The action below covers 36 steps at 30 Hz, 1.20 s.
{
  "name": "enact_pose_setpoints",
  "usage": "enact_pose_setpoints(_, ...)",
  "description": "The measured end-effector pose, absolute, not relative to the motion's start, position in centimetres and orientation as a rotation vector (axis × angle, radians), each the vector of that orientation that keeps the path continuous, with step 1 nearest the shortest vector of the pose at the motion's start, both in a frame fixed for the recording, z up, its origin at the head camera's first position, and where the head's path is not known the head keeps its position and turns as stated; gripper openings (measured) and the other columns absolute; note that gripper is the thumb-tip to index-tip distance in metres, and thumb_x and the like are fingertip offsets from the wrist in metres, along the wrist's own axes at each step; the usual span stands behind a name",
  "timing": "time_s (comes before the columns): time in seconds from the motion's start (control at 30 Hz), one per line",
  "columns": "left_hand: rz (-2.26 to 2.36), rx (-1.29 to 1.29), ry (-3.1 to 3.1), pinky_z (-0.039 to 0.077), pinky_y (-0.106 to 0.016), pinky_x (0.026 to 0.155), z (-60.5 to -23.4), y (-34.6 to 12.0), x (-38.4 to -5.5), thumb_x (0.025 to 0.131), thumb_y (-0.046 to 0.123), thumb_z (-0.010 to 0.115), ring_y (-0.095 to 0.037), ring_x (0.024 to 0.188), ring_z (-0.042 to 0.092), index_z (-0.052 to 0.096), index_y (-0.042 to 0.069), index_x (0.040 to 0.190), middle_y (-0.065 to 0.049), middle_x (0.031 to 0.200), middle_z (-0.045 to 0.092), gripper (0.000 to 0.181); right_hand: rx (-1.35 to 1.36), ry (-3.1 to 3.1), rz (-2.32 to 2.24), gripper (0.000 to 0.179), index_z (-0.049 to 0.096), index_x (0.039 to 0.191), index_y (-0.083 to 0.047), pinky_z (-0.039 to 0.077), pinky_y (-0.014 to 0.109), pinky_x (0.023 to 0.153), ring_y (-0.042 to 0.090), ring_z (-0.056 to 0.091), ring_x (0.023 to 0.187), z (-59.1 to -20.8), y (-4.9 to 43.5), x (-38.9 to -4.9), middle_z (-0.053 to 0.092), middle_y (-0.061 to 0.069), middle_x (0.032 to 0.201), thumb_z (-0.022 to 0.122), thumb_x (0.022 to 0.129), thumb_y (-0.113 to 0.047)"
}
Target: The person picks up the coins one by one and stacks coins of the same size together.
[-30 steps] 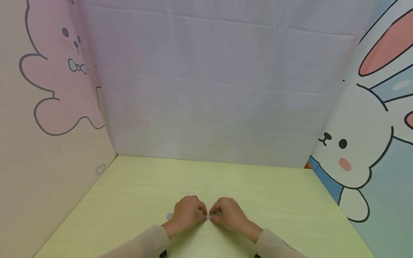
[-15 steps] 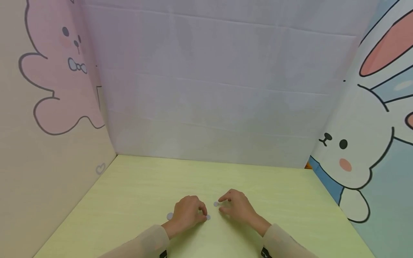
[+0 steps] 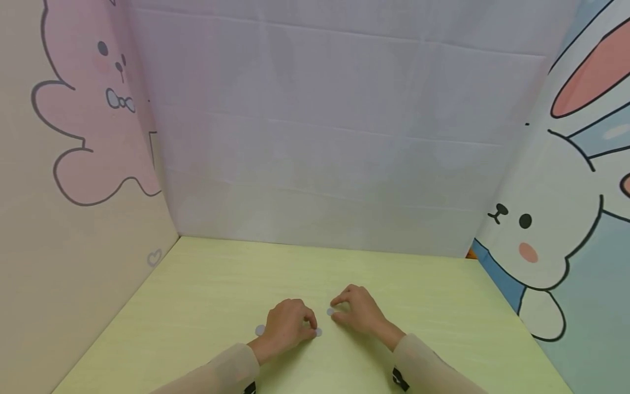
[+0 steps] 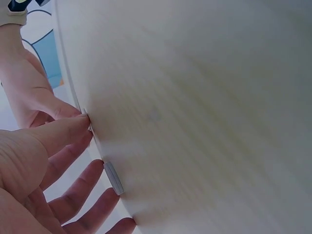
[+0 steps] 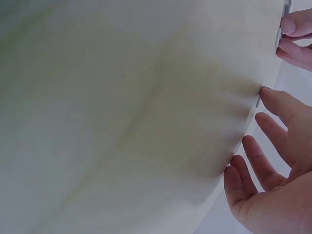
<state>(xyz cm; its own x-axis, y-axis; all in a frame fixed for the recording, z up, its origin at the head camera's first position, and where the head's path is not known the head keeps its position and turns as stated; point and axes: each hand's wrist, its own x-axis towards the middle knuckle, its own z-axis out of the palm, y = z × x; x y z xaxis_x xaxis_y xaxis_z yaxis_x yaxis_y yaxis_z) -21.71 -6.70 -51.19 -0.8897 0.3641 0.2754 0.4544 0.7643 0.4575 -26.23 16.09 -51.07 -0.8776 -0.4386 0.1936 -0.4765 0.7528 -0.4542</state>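
Observation:
My left hand (image 3: 290, 324) rests low on the yellow tabletop (image 3: 236, 273), thumb and index finger pinching the edge of a small grey disc (image 3: 319, 332). A second grey disc (image 3: 330, 311) lies a little farther back. My right hand (image 3: 361, 312) is around that one, its thumb and index finger on either side with a slight gap, as the right wrist view shows. Beside the left hand's outer side sits another grey disc (image 3: 260, 330). Seen from the left wrist, a thick ridged grey piece (image 4: 113, 179) stands behind the fingers.
A pale cloth backdrop (image 3: 320, 137) closes off the table's far edge. Side panels stand left and right, with a pink cartoon animal (image 3: 98, 137) and a white cartoon rabbit (image 3: 546, 235).
My right hand has left the disc that my left hand pinches and moved back and right, then in around the farther disc. The left hand has stayed in place.

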Motion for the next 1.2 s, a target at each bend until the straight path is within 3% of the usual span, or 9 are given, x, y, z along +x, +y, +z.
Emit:
enact_pose_setpoints(0.6,-0.822,-0.649,-2.791,0.044,-0.025,0.058,-51.19,-6.70,-21.69,0.080,0.026,0.095,-0.006,0.074,0.053,0.082,0.025,0.075,0.008,0.082,0.066,0.014,0.775,-2.871,0.729,0.014,0.086,0.100,-0.017,0.054,0.042,0.086,0.019,0.062,0.095,-51.25,15.95,-26.94,0.068,-0.003,0.102,0.086,0.092,-0.028)
enact_pose_setpoints(1.2,-0.815,-0.660,-2.785,0.042,-0.025,0.058,-51.25,-6.68,-21.78,0.080,0.026,0.095,-0.006,0.073,0.051,0.081,0.026,0.074,0.010,0.080,0.064,0.015,0.805,-2.839,0.653,0.008,0.085,0.089,-0.017,0.055,0.037,0.082,0.016,0.065,0.088,-51.11,15.48,-27.16,0.072,-0.006,0.091,0.087,0.090,-0.024)
